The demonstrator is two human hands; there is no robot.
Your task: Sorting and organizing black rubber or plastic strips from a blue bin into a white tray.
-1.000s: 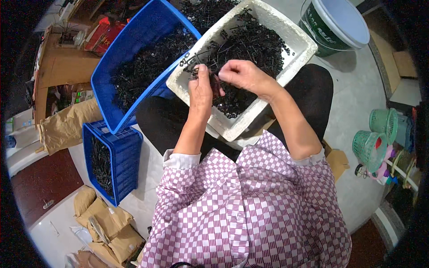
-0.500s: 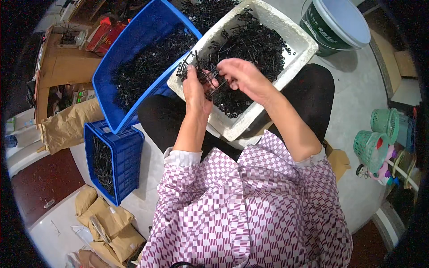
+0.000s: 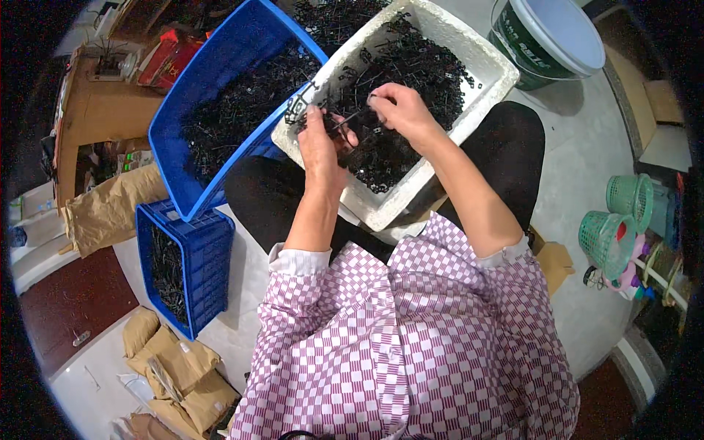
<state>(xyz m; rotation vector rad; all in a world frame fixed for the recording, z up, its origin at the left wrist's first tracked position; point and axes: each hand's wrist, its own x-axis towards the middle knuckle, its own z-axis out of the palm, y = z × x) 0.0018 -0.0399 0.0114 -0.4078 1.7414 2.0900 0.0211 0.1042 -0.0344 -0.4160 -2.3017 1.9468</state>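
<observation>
My left hand (image 3: 323,147) is closed round a bunch of small black plastic pieces (image 3: 299,105), some with square loops that poke out past the thumb. Up and to the right, my right hand (image 3: 405,116) pinches the end of a thin black strip (image 3: 357,115), which reaches back toward the left hand. Both hands are over a white foam box (image 3: 480,95) between my knees. Inside it lies a heap of loose black pieces (image 3: 418,70). My left fingers partly hide what they hold.
A large blue crate (image 3: 242,136) with more black pieces adjoins the foam box on the left. Below it stands a smaller blue basket (image 3: 209,257). At the upper right is a white-and-green bucket (image 3: 539,44); green baskets (image 3: 607,238) are at far right, brown paper packages (image 3: 183,367) lower left.
My right hand has moved slightly right and up, away from the left, drawing the thin strip out between them. The left hand stays nearly in place.
</observation>
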